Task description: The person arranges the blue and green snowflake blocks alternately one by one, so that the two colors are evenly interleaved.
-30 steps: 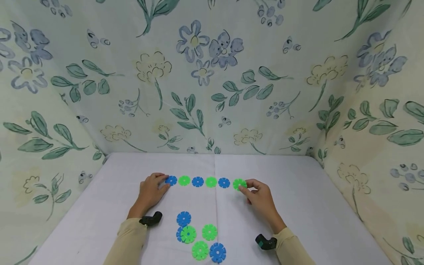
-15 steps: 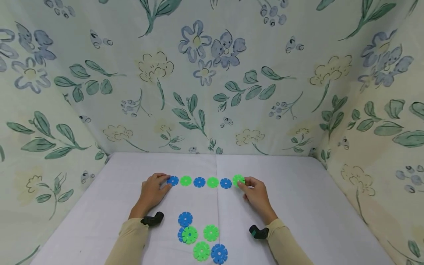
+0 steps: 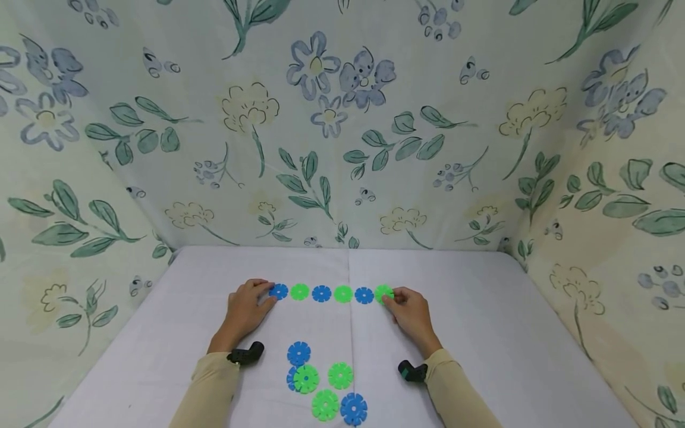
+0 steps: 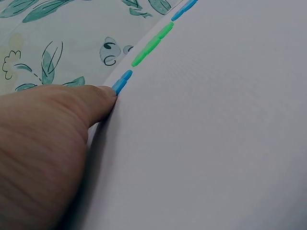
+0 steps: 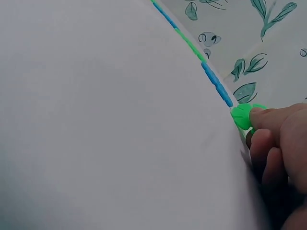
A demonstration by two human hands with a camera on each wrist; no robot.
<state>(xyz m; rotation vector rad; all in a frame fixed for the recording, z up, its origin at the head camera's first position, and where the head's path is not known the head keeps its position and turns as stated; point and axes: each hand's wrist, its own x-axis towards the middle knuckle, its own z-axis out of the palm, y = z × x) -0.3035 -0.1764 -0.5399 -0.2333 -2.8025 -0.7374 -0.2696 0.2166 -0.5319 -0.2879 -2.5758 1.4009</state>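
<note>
Snowflake discs point(image 3: 317, 294), five alternating blue and green, lie in a row on the surface point(image 3: 455, 333), the left hand point(image 3: 245, 309) relaxed against the left-end blue disc point(image 3: 280, 292), the right hand point(image 3: 414, 312) pinching a green disc point(image 3: 382, 290) at the right end, six loose discs point(image 3: 305, 373) remaining outside.

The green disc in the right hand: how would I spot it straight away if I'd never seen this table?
Across the white table, find the row of six discs, alternating blue and green. Follow it to its right end, at the right hand. The green disc there is the only green one a hand grips.
</note>
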